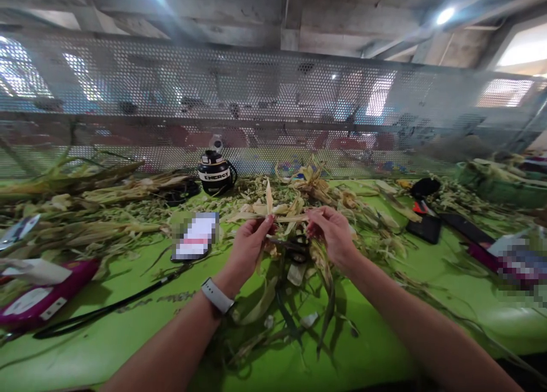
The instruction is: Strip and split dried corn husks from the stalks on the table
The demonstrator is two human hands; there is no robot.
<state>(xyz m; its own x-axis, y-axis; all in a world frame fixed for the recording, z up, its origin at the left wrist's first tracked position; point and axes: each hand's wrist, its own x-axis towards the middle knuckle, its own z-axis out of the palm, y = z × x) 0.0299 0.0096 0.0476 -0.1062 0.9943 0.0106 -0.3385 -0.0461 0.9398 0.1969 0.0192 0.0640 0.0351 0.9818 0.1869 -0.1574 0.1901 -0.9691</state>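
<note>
Over the green surface [64,363], I see the left hand [250,241] and right hand [334,235] pinching a pale husk strip [290,217] at twelve o'clock, where I'd keep tension light and even against splitting.

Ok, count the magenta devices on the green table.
2: the left magenta device and the right magenta device, at opposite sides of the table. Others may be hidden under the leaves.
</note>
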